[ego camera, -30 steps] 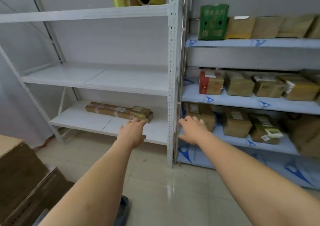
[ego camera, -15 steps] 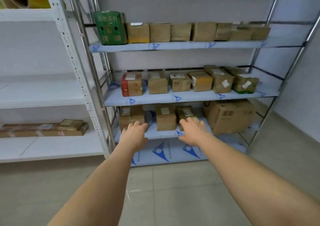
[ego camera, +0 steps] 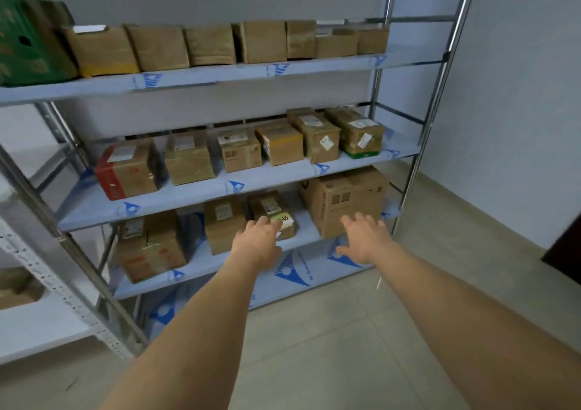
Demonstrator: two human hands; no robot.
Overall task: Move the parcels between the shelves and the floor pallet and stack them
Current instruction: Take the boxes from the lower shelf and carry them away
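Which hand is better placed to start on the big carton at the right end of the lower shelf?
Right. The right hand, open, hangs in front of the big carton; the left hand sits before a small labelled parcel.

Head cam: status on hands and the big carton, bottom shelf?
Left hand open, right hand open, both empty. Big carton on the bottom shelf, untouched. Nothing between hands and carton.

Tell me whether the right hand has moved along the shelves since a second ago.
Yes. The right hand moved rightward, from the white rack's post to the big box.
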